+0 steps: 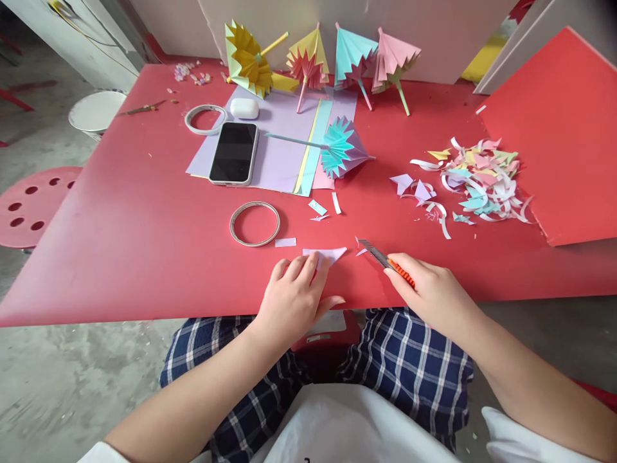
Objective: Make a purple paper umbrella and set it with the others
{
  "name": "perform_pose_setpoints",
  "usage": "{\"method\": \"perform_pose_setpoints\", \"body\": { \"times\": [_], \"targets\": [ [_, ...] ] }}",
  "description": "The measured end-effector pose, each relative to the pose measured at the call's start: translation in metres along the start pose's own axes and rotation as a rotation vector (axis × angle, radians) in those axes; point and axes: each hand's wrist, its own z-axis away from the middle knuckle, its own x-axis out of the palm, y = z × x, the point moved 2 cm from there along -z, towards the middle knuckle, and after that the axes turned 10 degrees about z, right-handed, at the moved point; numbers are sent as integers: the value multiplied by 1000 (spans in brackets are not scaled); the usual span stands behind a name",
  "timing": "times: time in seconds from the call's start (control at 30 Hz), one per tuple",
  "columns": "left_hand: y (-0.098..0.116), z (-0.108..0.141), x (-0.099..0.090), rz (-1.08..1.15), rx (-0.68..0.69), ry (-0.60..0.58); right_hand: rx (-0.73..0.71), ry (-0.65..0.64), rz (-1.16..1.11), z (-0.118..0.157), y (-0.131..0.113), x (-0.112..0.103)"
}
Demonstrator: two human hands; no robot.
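My left hand is flattish, fingers pressing the lilac paper; right grips the cutter, fingers closed.

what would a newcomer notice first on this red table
Probably the row of four folded paper umbrellas along the table's far edge. Next, the heap of colourful paper scraps on the right, then the orange-handled cutter in the right hand.
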Motion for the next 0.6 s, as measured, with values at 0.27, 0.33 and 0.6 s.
{"method": "perform_pose_setpoints", "body": {
  "times": [0.27, 0.33, 0.6],
  "targets": [
    [12, -2, 13, 16, -11, 57, -1, -2, 101, -9, -26, 13],
    [13, -4, 14, 15, -12, 25, 6, -7, 151, -11, -32, 15],
    [12, -11, 10, 11, 24, 2, 44, -78, 232, -14, -45, 13]
  ]
}}
